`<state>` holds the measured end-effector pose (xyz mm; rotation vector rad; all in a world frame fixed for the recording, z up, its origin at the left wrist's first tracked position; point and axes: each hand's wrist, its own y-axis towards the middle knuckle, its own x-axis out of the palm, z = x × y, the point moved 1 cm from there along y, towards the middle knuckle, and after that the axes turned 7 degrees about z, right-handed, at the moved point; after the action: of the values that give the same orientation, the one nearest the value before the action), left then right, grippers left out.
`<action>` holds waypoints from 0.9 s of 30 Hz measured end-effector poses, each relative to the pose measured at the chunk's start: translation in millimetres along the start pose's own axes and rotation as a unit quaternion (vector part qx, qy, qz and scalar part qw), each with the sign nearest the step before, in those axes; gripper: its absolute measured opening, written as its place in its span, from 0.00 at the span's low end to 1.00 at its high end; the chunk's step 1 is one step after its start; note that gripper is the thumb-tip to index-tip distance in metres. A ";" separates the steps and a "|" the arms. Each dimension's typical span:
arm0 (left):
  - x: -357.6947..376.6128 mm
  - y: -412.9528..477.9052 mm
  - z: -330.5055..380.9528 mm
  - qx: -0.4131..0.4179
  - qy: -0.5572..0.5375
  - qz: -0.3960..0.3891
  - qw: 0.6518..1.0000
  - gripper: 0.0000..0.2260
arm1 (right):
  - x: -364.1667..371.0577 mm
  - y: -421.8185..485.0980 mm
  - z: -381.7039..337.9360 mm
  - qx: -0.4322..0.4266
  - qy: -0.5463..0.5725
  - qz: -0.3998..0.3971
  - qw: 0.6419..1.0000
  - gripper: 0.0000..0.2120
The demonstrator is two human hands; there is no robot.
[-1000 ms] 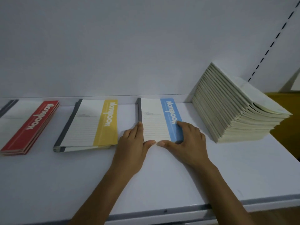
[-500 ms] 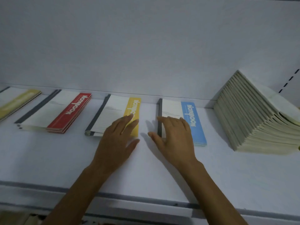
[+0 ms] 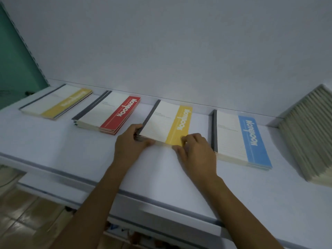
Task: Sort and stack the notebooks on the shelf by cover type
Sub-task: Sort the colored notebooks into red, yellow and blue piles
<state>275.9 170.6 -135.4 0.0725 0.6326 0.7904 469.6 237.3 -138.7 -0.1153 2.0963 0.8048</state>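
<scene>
Four small stacks of notebooks lie in a row on the white shelf [image 3: 71, 159]. From the left: a yellow-banded stack [image 3: 57, 103], a red-banded stack [image 3: 109, 114], a second yellow-banded stack [image 3: 168, 121] and a blue-banded stack [image 3: 240, 139]. My left hand [image 3: 131, 141] grips the near left corner of the middle yellow-banded stack, fingers curled round its grey spine. My right hand [image 3: 195, 150] pinches that stack's near right corner at the yellow band.
A tall pile of cream notebooks [image 3: 309, 133] leans at the far right of the shelf. The shelf's back wall is close behind the stacks. A green panel [image 3: 16, 56] stands at the left end. Tiled floor shows below the shelf's front edge.
Both hands left the blue-banded stack and moved left to the middle yellow-banded stack, where they now hold its near corners. The view has swung left, revealing another yellow stack.
</scene>
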 end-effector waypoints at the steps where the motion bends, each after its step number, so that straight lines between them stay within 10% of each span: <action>1: -0.5 1.3 -0.3 -0.003 -0.003 -0.003 1.000 0.28 | 0.4 0.7 1.0 0.012 0.021 0.000 1.000 0.15; 14: -25.5 -7.2 0.2 0.038 0.017 -0.113 0.993 0.35 | -7.7 -21.4 -32.1 0.107 0.058 -0.054 0.991 0.16; 27: -239.0 -73.4 -104.3 0.144 0.072 -0.084 0.983 0.25 | 33.2 -127.6 -229.2 0.089 0.103 0.001 0.991 0.21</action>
<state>138.3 -62.3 -121.2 0.2250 0.8768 0.5387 334.8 9.9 -132.1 -0.1041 2.3542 0.6237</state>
